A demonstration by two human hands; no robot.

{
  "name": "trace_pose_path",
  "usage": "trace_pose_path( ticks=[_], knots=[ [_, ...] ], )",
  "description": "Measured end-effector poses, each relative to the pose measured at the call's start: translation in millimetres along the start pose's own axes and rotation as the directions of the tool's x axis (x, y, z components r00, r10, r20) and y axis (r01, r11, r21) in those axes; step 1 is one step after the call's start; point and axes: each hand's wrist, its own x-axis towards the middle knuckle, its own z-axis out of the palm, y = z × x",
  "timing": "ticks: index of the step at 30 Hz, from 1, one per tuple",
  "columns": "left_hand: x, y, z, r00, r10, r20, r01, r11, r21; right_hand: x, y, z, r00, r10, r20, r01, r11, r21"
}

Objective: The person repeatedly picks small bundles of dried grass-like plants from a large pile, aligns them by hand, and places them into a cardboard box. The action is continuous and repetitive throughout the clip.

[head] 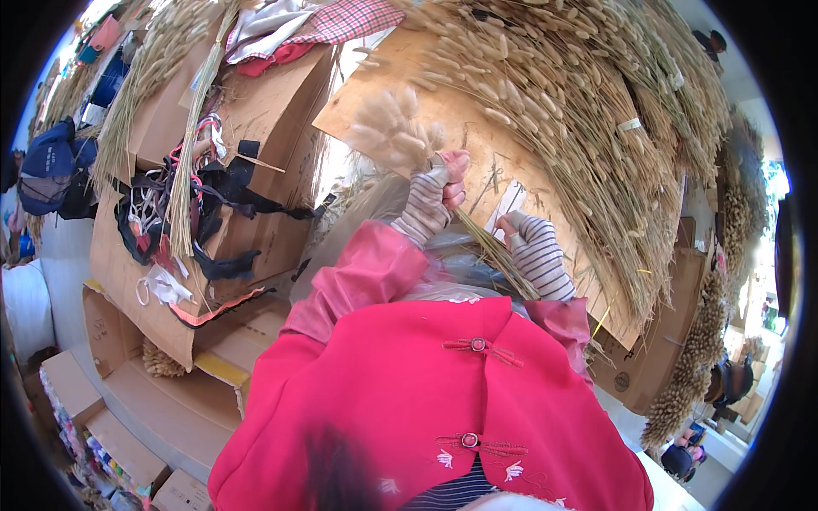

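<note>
My left hand (436,191), in a striped fingerless glove, is closed round a small bunch of dried bunny-tail grass (390,128), just below its fluffy heads. The stems run down to the right, past my right hand (533,246). That hand wears a similar glove; its thumb and a fingertip are close together beside the stems, and whether it grips any stem is unclear. Both hands are over the near edge of a plywood board (473,131). A large heap of dried bunny-tail grass (562,108) lies on the board, heads towards the upper left.
Cardboard boxes (275,223) stand at the left, with cloth strips (223,185) and a grass bundle (186,179) on top. A checked cloth (351,22) lies at the top. Clear plastic (447,255) is beneath my hands. People are in the background at both sides.
</note>
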Motion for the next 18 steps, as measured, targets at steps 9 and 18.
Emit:
trace_pose_path(
  ticks=[9, 18],
  knots=[
    [4.5, 1.3, -12.2, 0.997, 0.023, 0.07, -0.025, 0.999, 0.028, 10.1, -4.7, 6.7, 0.986, -0.147, -0.084, 0.137, 0.985, -0.109],
    [6.7, 5.2, -10.1, 0.997, -0.042, 0.057, 0.04, 0.998, 0.043, 15.7, 5.6, 7.0, 0.978, -0.209, 0.017, 0.199, 0.897, -0.395]
  ],
)
